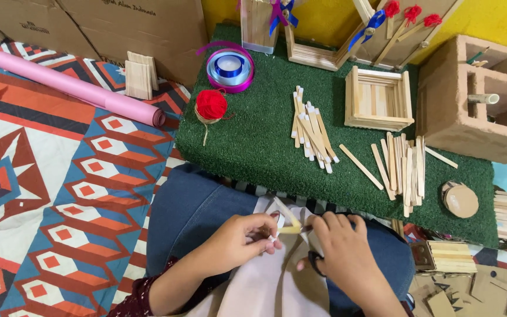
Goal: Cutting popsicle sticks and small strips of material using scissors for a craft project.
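Note:
My left hand (247, 238) pinches a thin wooden craft stick (287, 218) over my lap. My right hand (344, 252) holds black-handled scissors (314, 263), whose blades meet the stick's end; the blades are mostly hidden by my fingers. Both hands hover above a pale cloth (271, 282) on my blue jeans (189, 211). Just beyond my knees lies a green turf mat (259, 141) with a pile of white-tipped sticks (311, 132) and a second pile of plain sticks (403, 167).
A square stick box (378, 98), red yarn ball (211, 104), ribbon rolls (230, 66) and a round cardboard disc (460, 200) sit on the mat. A concrete block (476, 97) stands right, a pink paper roll (80, 88) and cardboard boxes (124, 26) left on the patterned rug (42, 194).

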